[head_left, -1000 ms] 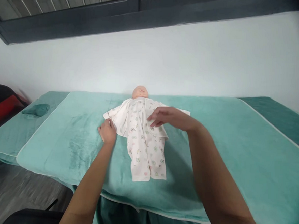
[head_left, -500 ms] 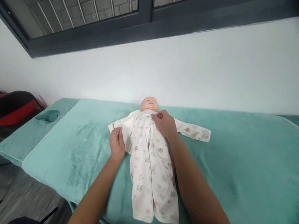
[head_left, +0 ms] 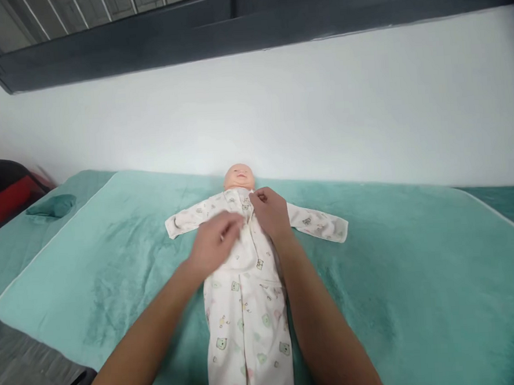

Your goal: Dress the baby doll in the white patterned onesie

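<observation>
The left arm (head_left: pixel 152 326) and the right arm (head_left: pixel 323 310) are stretched from the lower edge toward the frame's centre. The left hand (head_left: pixel 216 239) is seen blurred, its fingers bent. The right hand (head_left: pixel 272 213) is held slightly higher, to the right, with fingers curled inward.

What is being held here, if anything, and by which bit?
The right grip seems to pinch the shirt at its front edge, near the doll's head. The left grip is blurred, so I can't tell there.
</observation>
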`<action>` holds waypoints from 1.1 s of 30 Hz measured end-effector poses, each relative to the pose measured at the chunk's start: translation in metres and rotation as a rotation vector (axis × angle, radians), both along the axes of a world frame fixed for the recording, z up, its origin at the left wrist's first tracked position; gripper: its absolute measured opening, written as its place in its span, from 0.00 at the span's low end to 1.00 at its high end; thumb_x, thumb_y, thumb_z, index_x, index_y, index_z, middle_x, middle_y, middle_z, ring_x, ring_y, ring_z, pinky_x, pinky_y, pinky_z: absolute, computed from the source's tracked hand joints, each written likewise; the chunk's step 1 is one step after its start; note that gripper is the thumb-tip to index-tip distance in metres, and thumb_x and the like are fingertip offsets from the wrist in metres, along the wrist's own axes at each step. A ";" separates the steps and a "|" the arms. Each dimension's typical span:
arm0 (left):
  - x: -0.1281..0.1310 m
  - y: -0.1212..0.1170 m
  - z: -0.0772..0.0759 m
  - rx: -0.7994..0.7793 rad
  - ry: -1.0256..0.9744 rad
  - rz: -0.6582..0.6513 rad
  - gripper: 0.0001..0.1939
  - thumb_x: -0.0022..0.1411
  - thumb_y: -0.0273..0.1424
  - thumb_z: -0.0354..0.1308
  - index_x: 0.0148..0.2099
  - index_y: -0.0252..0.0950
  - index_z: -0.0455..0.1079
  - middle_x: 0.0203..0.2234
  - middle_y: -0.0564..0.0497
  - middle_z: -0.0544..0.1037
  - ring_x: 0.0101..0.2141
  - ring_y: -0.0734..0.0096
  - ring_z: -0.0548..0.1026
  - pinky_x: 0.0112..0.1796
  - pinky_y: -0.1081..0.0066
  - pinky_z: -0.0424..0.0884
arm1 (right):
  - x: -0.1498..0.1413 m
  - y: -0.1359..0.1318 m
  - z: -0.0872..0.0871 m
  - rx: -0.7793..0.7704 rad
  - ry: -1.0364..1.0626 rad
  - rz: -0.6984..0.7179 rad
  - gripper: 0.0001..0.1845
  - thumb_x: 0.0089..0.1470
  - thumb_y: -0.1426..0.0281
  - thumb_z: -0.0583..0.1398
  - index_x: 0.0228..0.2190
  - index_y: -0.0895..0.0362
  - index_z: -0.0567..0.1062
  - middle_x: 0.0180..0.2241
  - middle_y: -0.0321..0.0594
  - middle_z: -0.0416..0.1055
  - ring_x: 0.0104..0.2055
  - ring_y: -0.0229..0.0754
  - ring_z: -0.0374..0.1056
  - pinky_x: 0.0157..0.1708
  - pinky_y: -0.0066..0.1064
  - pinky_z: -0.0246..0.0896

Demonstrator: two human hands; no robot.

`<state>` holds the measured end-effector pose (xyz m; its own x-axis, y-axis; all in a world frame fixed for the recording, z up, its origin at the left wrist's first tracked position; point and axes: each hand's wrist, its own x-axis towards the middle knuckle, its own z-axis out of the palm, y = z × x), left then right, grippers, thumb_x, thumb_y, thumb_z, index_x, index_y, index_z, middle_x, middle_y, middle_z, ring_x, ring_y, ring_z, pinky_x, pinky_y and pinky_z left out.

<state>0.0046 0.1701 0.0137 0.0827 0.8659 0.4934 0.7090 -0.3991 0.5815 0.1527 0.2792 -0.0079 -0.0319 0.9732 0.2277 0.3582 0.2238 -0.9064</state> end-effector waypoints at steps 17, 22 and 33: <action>-0.009 0.107 -0.010 -0.304 -0.356 0.231 0.06 0.62 0.34 0.58 0.34 0.38 0.73 0.31 0.52 0.80 0.32 0.68 0.75 0.38 0.68 0.68 | -0.003 0.010 -0.007 -0.036 0.364 0.107 0.12 0.53 0.59 0.65 0.33 0.55 0.79 0.34 0.37 0.78 0.38 0.42 0.71 0.43 0.35 0.64; -0.005 0.103 -0.007 -0.249 -0.489 0.225 0.08 0.64 0.35 0.57 0.34 0.37 0.71 0.26 0.54 0.75 0.29 0.71 0.71 0.35 0.70 0.65 | -0.003 0.009 -0.006 -0.025 0.410 0.128 0.11 0.53 0.60 0.66 0.33 0.55 0.79 0.36 0.37 0.79 0.39 0.42 0.72 0.43 0.34 0.65; 0.002 0.104 -0.007 -0.252 -0.523 0.143 0.08 0.62 0.34 0.61 0.33 0.35 0.74 0.28 0.53 0.76 0.31 0.72 0.71 0.36 0.70 0.64 | -0.001 0.011 -0.012 0.093 0.421 0.210 0.08 0.53 0.63 0.64 0.29 0.55 0.76 0.39 0.37 0.77 0.41 0.40 0.70 0.47 0.33 0.65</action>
<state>0.0066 0.2745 0.0072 -0.2419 0.9463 0.2147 0.3394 -0.1248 0.9323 0.1518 0.2907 -0.0195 -0.1122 0.9305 0.3485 -0.0978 0.3387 -0.9358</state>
